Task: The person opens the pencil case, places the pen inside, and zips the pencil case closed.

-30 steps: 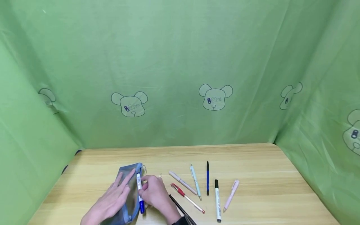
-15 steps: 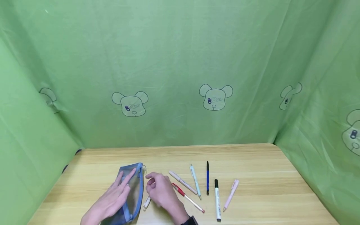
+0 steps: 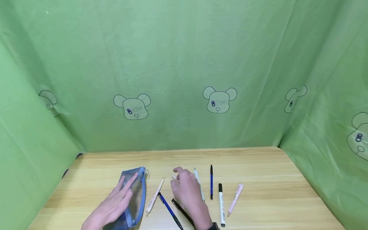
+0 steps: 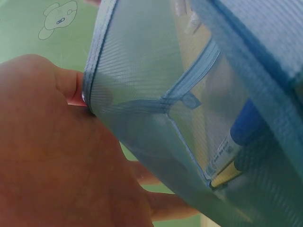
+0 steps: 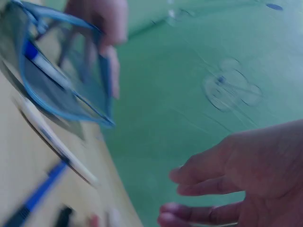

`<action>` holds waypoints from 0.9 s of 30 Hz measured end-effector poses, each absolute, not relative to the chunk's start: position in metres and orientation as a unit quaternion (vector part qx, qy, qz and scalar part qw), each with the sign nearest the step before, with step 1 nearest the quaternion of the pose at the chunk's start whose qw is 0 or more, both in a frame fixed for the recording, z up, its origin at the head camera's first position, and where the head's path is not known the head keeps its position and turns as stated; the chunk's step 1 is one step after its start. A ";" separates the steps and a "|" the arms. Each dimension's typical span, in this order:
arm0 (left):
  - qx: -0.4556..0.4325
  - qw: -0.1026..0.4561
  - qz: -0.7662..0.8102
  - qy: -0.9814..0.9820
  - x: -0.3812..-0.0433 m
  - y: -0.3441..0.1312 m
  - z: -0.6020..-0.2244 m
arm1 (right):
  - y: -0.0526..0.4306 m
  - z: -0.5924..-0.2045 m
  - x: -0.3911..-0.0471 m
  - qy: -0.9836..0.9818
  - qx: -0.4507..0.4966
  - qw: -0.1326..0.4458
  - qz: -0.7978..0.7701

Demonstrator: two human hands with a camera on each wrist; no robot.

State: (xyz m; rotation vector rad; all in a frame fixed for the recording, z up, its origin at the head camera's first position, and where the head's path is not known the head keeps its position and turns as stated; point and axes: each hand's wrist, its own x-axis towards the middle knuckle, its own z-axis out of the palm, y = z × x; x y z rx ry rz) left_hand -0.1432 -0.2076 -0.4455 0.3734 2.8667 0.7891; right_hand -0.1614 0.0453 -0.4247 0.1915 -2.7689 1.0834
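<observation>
A blue mesh pencil case (image 3: 135,204) lies at the left of the table. My left hand (image 3: 115,203) rests on it with straight, spread fingers, the digits at its edge in the left wrist view. Inside, through the mesh, show a blue-capped marker (image 4: 241,130) and a thin yellowish piece (image 4: 227,175). My right hand (image 3: 187,188) is over the pens, fingers relaxed and bent, thumb apart from them. The end of a pale lilac pen (image 3: 175,178) shows at its fingertips. The red pen is hidden beneath this hand; nothing shows between its fingers in the right wrist view.
Between the hands lie a white pen (image 3: 155,196), a dark blue pen (image 3: 170,210) and a black pen (image 3: 182,210). Farther right are a light blue pen (image 3: 198,182), a blue pen (image 3: 211,182), a black-capped marker (image 3: 221,204) and a pink pen (image 3: 235,199). Green cloth (image 3: 184,134) surrounds the table.
The blue-capped marker, held by my right hand at the case's opening, is now inside. My right hand has moved right, uncovering the white and dark blue pens. The left hand stays put.
</observation>
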 end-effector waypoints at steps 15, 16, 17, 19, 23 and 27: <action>0.127 0.078 0.262 0.954 -0.141 -0.208 -0.447 | 0.124 -0.418 -0.160 -0.941 -0.056 0.077 0.324; 0.127 0.079 0.261 0.954 -0.141 -0.208 -0.447 | 0.129 -0.417 -0.159 -0.940 -0.060 0.072 0.327; 0.127 0.081 0.260 0.954 -0.141 -0.208 -0.447 | 0.134 -0.416 -0.159 -0.939 -0.063 0.067 0.330; 0.127 0.082 0.260 0.954 -0.142 -0.208 -0.447 | 0.143 -0.414 -0.157 -0.937 -0.071 0.057 0.338; 0.124 0.083 0.262 0.954 -0.143 -0.208 -0.445 | 0.164 -0.411 -0.155 -0.936 -0.087 0.032 0.339; 0.120 0.087 0.259 0.954 -0.143 -0.208 -0.444 | 0.184 -0.411 -0.153 -0.940 -0.105 0.007 0.325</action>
